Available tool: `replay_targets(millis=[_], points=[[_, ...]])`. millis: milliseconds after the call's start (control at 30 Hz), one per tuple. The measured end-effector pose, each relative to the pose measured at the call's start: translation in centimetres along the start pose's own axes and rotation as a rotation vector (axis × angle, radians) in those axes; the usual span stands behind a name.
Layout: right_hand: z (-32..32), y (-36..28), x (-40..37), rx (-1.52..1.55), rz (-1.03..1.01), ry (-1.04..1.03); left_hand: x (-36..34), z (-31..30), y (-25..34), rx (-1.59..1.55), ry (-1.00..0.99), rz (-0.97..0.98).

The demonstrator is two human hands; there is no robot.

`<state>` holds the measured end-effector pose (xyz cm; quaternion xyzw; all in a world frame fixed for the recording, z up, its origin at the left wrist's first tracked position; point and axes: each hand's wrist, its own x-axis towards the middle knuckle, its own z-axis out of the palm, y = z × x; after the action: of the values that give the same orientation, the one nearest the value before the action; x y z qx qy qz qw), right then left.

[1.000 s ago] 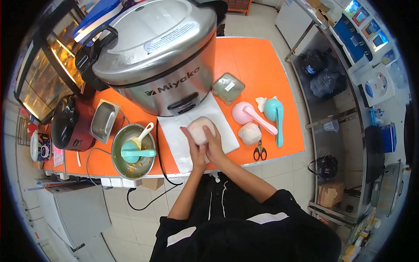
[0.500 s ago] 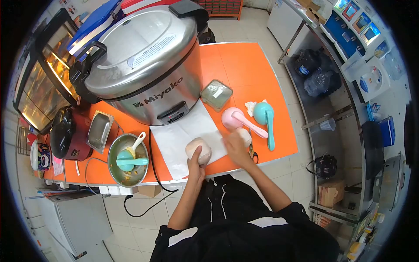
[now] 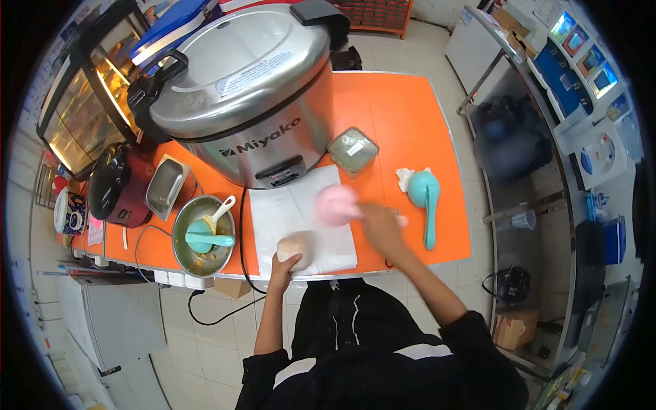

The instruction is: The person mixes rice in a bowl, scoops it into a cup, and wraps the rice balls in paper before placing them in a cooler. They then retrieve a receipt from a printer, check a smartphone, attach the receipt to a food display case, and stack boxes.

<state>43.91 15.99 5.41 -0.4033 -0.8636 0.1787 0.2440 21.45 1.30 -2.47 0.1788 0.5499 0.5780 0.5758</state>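
Note:
My left hand [image 3: 283, 270] holds a pale rounded object [image 3: 295, 250] by its lower left side, over the front of the white paper [image 3: 301, 212]. Raised above the paper's right part, my right hand [image 3: 381, 231] is wrapped round the handle of a pink scoop [image 3: 336, 205], which is smeared by motion. A turquoise scoop [image 3: 424, 191] lies at the right beside a crumpled white tissue [image 3: 404, 179]. Behind the pink scoop sits a square greenish container [image 3: 353, 150]. The scissors are mostly hidden under my right forearm.
A large steel Miyako cooker [image 3: 246, 102] stands behind the paper. To the left are a metal bowl [image 3: 179, 236] with a turquoise scoop and a spatula, a steel tray [image 3: 166, 186] and a red cooker [image 3: 130, 184]. A black cord [image 3: 242, 239] crosses the table's front edge.
My right hand has picked up the pink scoop from the table and moved it left over the paper. The view has shifted slightly. My left hand still holds the pale object.

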Motion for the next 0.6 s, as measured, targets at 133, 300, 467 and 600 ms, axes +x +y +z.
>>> replay_targets(millis=[133, 300, 467, 600], points=[[7.6, -3.9, 0.8, -0.090, -0.078, -0.186, 0.2, -1.4, -1.9, -0.106, -0.112, 0.100], [4.3, -1.3, -0.1, 0.071, 0.079, 0.157, -0.3, -0.7, -1.6, -0.013, -0.018, 0.146], [-0.6, 7.7, -1.9, 0.030, 0.773, -0.290, 0.1, -0.5, -1.8, 0.025, 0.007, 0.180], [-1.3, 7.3, -0.4, 0.331, 0.701, -0.575, -0.1, 0.0, -1.5, -0.077, 0.023, 0.168]])
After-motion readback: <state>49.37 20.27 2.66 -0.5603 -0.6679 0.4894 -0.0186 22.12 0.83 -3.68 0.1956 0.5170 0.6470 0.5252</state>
